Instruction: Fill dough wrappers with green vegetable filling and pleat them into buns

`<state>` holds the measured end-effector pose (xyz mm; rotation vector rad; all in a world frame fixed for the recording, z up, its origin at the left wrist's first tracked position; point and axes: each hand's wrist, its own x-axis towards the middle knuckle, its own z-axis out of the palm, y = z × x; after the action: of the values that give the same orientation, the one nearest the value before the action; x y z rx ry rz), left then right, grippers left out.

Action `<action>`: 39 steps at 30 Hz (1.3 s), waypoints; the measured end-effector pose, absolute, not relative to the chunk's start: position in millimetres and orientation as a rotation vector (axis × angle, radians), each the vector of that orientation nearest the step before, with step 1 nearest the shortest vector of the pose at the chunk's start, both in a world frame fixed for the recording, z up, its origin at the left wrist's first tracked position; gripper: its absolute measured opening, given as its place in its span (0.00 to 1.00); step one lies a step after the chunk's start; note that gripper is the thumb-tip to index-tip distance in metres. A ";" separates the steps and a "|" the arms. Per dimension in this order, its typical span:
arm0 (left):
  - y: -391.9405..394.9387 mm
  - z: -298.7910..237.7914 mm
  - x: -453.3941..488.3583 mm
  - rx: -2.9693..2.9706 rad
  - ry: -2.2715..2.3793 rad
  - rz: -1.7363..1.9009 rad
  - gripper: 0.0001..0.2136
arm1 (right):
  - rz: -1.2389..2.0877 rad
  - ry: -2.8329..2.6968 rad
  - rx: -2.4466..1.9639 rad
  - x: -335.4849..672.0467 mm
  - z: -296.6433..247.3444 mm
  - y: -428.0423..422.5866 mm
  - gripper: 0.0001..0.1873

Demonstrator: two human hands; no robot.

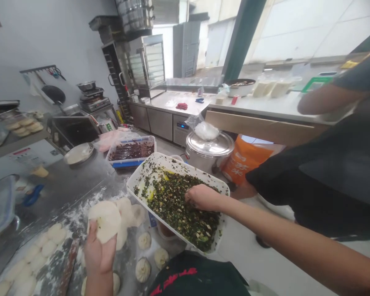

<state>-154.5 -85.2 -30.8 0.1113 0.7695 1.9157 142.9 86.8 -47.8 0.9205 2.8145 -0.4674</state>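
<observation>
On my left hand [100, 255] rests a round, thin dough wrapper [106, 218], gripped at its lower edge by the thumb, with a few green specks on it. My right hand [203, 197] is down in the chopped green vegetable filling [175, 205], fingers curled together and their tips partly buried. That filling lies in a white tub [135, 187], tilted at the table's edge. More wrappers [137, 214] lie beyond my left hand. Pleated buns [142, 269] sit between hand and tub. A rolling pin [68, 263] and several flattened dough pieces [47, 248] lie on the floured surface to the left.
A plastic box of dark filling [132, 150] stands behind the tub. Past it are a lidded metal pot [209, 146] and an orange sack [246, 158]. At right stands another person in dark clothes [320, 172]. A plate [78, 153] rests on the steel table [95, 176].
</observation>
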 end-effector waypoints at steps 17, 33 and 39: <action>-5.3 -17.0 -67.9 -0.090 1.012 1.608 0.20 | -1.859 2.282 0.894 166.6 -43.3 94.6 0.14; 5.0 -20.8 -25.0 -0.218 0.703 1.416 0.14 | -0.466 3.322 1.090 149.3 -22.7 32.7 0.27; 7.1 -27.4 -50.7 -0.300 0.838 1.582 0.13 | -0.491 3.020 1.182 166.9 -26.5 71.3 0.22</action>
<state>-50.7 7.1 -27.4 -0.3004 0.8378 1.5818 166.9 71.3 -26.5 1.1819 3.0203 -0.4914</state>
